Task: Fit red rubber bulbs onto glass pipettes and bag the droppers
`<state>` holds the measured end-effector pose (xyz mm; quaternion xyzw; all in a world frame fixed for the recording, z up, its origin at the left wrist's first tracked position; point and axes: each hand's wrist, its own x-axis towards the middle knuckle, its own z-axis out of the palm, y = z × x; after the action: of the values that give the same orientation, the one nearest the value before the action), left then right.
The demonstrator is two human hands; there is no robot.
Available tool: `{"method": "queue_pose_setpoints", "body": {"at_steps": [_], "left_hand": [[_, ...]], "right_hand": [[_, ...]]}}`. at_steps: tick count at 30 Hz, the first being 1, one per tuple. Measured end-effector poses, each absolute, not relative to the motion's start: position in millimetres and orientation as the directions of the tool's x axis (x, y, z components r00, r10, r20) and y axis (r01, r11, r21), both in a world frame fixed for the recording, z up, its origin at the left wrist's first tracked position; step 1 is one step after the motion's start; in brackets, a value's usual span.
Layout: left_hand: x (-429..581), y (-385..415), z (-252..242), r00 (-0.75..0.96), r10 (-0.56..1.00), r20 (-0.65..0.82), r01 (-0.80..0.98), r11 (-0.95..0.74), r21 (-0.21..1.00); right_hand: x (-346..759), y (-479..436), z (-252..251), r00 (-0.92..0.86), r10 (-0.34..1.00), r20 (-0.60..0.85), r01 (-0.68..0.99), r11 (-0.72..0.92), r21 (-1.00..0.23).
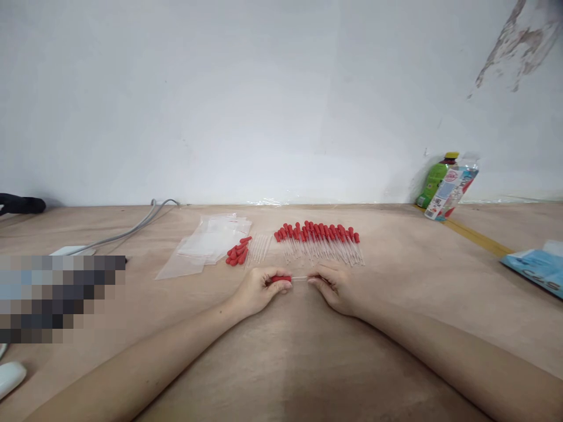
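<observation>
Between finger and thumb, my left hand (264, 288) pinches a red rubber dropper bulb (281, 278). My right hand (332, 286) is closed on the other end of a thin clear glass tube (299, 278). The tube's left end meets the bulb's mouth; how far it sits inside is hidden. Beyond my hands lies a row of droppers with red bulbs (321, 231), their clear tubes pointing toward me. Left of them are several bare glass tubes (260, 248) side by side, then a small heap of loose red bulbs (237, 253).
Clear plastic bags (206, 240) lie flat at the left of the bulbs. A grey cable (132, 227), a pixelated area and a white mouse (11, 378) are further left. At the right stand a green bottle (433, 181) and a clear labelled bottle (451, 193), near a blue packet (534, 269).
</observation>
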<state>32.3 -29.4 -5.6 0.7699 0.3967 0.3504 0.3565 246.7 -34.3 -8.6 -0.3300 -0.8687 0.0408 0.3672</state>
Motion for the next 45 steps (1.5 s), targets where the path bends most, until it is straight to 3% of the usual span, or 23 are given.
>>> {"method": "queue_pose_setpoints", "body": {"at_steps": [10,18,23,30,37,45], "left_hand": [[35,-32,-4,0.472,0.859,0.198,0.306,-0.371,0.877],[35,-30,-6,0.499,0.838,0.221,0.250,-0.384,0.889],[36,-34,0,0.507,0.845,0.168,0.320,-0.365,0.874],[33,-32,4,0.460,0.836,0.298,0.440,-0.506,0.742],[33,-32,0,0.501,0.826,0.258,0.359,-0.470,0.806],[33,-34,0,0.532,0.815,0.230,0.377,-0.471,0.797]], "right_hand": [[243,-36,-6,-0.576,0.565,0.590,0.587,0.789,-0.182],[236,-35,-9,-0.584,0.596,0.551,0.625,0.764,-0.163],[235,-35,-3,-0.625,0.617,0.477,0.637,0.757,-0.145],[240,-33,6,-0.606,0.655,0.450,0.658,0.731,-0.178],[239,-34,0,-0.609,0.640,0.470,0.647,0.743,-0.174],[233,-35,-4,-0.620,0.655,0.431,0.623,0.745,-0.236]]}}
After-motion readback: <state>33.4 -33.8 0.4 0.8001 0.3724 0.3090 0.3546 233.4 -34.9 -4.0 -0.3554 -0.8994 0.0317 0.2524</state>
